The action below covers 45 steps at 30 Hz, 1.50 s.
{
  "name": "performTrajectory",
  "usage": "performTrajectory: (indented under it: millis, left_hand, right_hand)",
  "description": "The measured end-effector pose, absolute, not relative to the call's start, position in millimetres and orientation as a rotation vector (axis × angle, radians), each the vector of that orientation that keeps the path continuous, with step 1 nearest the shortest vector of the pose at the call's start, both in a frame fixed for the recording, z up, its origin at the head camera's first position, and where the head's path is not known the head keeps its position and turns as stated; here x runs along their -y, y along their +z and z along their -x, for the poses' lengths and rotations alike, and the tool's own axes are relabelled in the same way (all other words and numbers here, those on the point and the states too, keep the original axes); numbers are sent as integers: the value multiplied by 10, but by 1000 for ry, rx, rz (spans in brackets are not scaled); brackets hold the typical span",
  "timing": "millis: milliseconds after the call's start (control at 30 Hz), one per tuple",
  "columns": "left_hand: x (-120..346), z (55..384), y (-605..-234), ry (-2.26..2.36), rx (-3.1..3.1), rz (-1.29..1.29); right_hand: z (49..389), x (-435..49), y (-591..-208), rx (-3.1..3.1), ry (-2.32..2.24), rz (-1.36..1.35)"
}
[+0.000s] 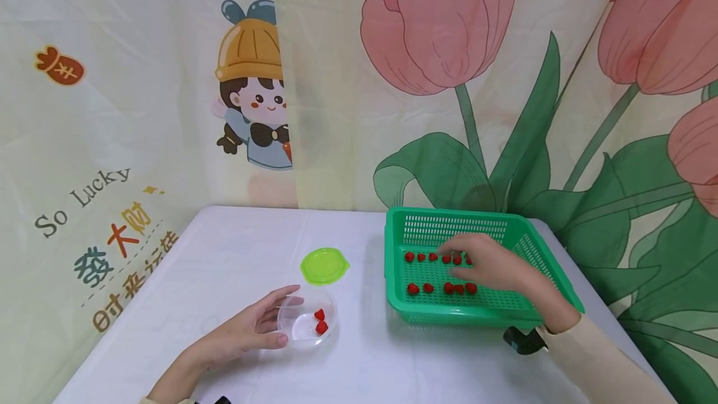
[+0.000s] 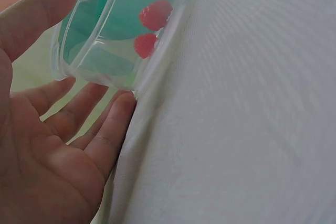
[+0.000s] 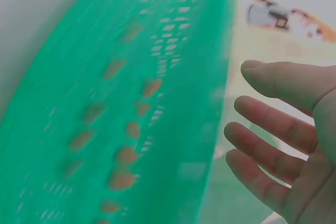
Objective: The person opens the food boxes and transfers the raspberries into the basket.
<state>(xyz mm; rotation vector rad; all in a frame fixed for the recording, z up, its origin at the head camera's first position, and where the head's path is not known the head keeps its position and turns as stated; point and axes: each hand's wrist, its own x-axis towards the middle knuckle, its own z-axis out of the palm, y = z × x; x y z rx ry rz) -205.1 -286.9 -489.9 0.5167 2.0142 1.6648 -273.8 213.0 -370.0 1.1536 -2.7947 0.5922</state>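
My left hand (image 1: 247,331) holds a clear plastic cup (image 1: 294,329) from its left side, thumb toward the front and fingers round the back. Two red raspberries (image 1: 320,322) lie at the bottom of the cup; the left wrist view shows their bumpy surface through the wall. Over the green basket (image 1: 401,309) hovers my right hand (image 1: 485,260), fingers loosely bent and spread from the thumb, nothing between them. Beneath it, raspberries (image 1: 412,289) lie in two rows on the basket floor, the back row partly covered by the hand. Motion blurs them in the right wrist view.
A bright green lid (image 1: 324,266) lies flat on the white tablecloth (image 1: 359,366), behind the cup and left of the basket. The basket's raised walls surround the raspberries. A printed curtain (image 1: 331,80) hangs behind the table.
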Motion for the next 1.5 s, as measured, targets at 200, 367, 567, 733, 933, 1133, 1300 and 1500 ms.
performTrajectory:
  millis: [200, 367, 567, 733, 933, 1133, 1300, 1500]
  left_hand:
    - [2875, 2032, -4903, 1675, -2012, -531]
    - [2882, 2033, -4912, 1678, -2016, -548]
    - [2884, 2040, -4929, 1683, -2010, -578]
    - [2878, 2037, -4919, 1673, -2015, -559]
    - [2880, 2044, -4914, 1666, -2021, -549]
    - [2893, 2044, -4923, 1671, -1996, -552]
    - [2898, 2041, -4925, 1672, -1988, -529]
    - [2897, 2045, -4925, 1672, -2000, -541]
  right_hand:
    - [2674, -1698, -3480, 2802, 656, -1270]
    - [2663, -1318, -3383, 2783, 704, -1433]
    - [2697, -864, -3376, 2836, 738, -1581]
    - [2744, -565, -3426, 2841, 703, -1715]
    - [2805, -259, -3510, 2820, 599, -1864]
    - [2834, -11, -3606, 2840, 505, -1976]
    - [2832, 161, -3689, 2875, 398, -2010]
    - [2828, 307, -3755, 2920, 276, -2028]
